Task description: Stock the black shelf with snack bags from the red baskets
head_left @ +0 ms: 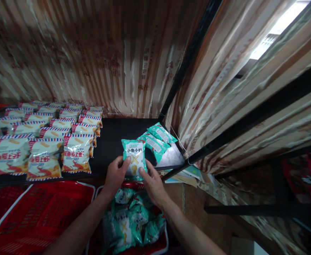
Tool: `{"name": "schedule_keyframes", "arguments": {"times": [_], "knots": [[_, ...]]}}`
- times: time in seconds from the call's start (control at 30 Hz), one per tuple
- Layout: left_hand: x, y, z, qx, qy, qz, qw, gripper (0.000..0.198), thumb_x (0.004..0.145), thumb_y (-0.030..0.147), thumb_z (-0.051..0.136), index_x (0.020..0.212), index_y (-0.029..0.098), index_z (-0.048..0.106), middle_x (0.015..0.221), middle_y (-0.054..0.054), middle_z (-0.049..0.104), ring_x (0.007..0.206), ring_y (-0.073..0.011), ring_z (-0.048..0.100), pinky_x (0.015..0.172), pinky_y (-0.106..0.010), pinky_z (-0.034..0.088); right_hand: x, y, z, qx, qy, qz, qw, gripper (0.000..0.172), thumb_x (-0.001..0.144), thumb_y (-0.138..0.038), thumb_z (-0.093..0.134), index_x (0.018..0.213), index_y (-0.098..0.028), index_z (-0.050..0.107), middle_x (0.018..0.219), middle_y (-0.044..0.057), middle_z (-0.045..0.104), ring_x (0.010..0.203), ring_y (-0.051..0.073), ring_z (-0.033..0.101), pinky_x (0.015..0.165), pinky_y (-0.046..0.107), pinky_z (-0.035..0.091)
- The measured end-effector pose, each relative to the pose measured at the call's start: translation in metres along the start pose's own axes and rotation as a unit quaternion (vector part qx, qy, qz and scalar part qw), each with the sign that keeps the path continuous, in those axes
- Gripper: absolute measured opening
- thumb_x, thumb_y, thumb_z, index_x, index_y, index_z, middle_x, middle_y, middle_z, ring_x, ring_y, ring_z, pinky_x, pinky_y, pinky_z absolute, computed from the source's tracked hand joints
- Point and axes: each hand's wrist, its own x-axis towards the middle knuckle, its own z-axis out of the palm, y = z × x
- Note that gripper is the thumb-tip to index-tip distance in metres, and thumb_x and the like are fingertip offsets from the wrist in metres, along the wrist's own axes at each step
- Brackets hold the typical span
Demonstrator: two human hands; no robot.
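Observation:
Between my two hands is a teal and white snack bag (134,159), its printed front facing me. My left hand (117,172) grips its left side with the thumb on the front. On the right side my right hand (153,179) closes on it the same way. Two more teal snack bags, a nearer one (155,146) and a farther one (161,133), lie overlapping on the black shelf (113,134) just behind and to the right. Below my hands, a red basket (159,249) holds several teal bags (125,226).
Rows of white and orange snack bags (45,156) stand on the shelf's left part. A second red basket (44,209) sits below them. A black metal post (182,67) and a slanting bar (240,109) frame the right side. Striped plastic sheeting (91,53) hangs behind.

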Motion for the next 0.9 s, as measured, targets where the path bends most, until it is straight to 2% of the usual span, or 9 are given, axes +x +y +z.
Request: {"name": "schedule_keyframes", "arguments": {"times": [0.1, 0.2, 0.43, 0.57, 0.73, 0.83, 0.9], "knots": [[0.0, -0.003, -0.001, 0.035, -0.002, 0.013, 0.999, 0.035, 0.078, 0.049, 0.056, 0.08, 0.015, 0.064, 0.072, -0.002, 0.067, 0.069, -0.0185, 0.061, 0.06, -0.025, 0.046, 0.002, 0.007, -0.001, 0.028, -0.021, 0.051, 0.998, 0.052, 0.073, -0.049, 0.069, 0.117, -0.022, 0.059, 0.111, 0.006, 0.068, 0.099, 0.025, 0.063, 0.086, 0.039, 0.051], [0.001, -0.006, -0.001, 0.055, -0.001, 0.018, 0.998, 0.039, 0.079, 0.052, 0.053, 0.086, 0.015, 0.065, 0.076, -0.003, 0.069, 0.074, -0.0205, 0.064, 0.064, -0.027, 0.048, 0.005, 0.012, -0.002, 0.016, -0.026, 0.068, 0.997, 0.053, 0.072, -0.049, 0.069, 0.117, -0.021, 0.059, 0.11, 0.006, 0.068, 0.098, 0.025, 0.062, 0.085, 0.037, 0.05], [0.01, -0.009, 0.001, -0.049, 0.009, 0.028, 0.998, 0.039, 0.081, 0.046, 0.056, 0.106, 0.017, 0.058, 0.097, -0.009, 0.071, 0.089, -0.0216, 0.067, 0.074, -0.03, 0.052, 0.017, 0.004, 0.006, -0.061, -0.047, 0.029, 0.997, 0.046, 0.078, -0.05, 0.062, 0.114, -0.02, 0.059, 0.111, 0.007, 0.067, 0.101, 0.026, 0.06, 0.087, 0.036, 0.049], [0.017, -0.007, 0.001, -0.048, 0.034, 0.058, 0.997, 0.047, 0.083, 0.042, 0.054, 0.121, 0.016, 0.049, 0.111, -0.012, 0.065, 0.096, -0.0215, 0.065, 0.079, -0.032, 0.053, 0.028, -0.004, 0.017, -0.064, -0.021, 0.013, 0.998, 0.047, 0.078, -0.05, 0.061, 0.113, -0.018, 0.059, 0.109, 0.008, 0.068, 0.099, 0.026, 0.061, 0.088, 0.039, 0.048], [0.04, -0.006, 0.0, 0.021, 0.128, 0.127, 0.983, 0.047, 0.083, 0.034, 0.054, 0.126, 0.017, 0.047, 0.118, -0.013, 0.06, 0.103, -0.0212, 0.061, 0.089, -0.037, 0.049, 0.066, -0.009, 0.035, -0.09, -0.021, -0.039, 0.995, 0.044, 0.076, -0.044, 0.062, 0.111, -0.017, 0.061, 0.104, 0.008, 0.069, 0.094, 0.025, 0.062, 0.088, 0.04, 0.048], [0.069, -0.001, 0.001, 0.084, 0.204, 0.179, 0.959, 0.04, 0.084, 0.029, 0.051, 0.121, 0.015, 0.052, 0.116, -0.013, 0.059, 0.103, -0.0214, 0.059, 0.093, -0.039, 0.047, 0.104, -0.008, 0.051, -0.099, 0.0, -0.055, 0.994, 0.043, 0.075, -0.039, 0.063, 0.111, -0.016, 0.06, 0.105, 0.008, 0.069, 0.096, 0.024, 0.062, 0.089, 0.039, 0.048], [0.092, 0.003, 0.0, 0.125, 0.239, 0.201, 0.942, 0.036, 0.083, 0.024, 0.05, 0.117, 0.016, 0.056, 0.115, -0.012, 0.06, 0.106, -0.0218, 0.058, 0.095, -0.038, 0.045, 0.131, -0.006, 0.065, -0.072, 0.012, -0.023, 0.997, 0.042, 0.075, -0.034, 0.061, 0.113, -0.015, 0.057, 0.104, 0.009, 0.069, 0.091, 0.022, 0.064, 0.083, 0.037, 0.051]]}}
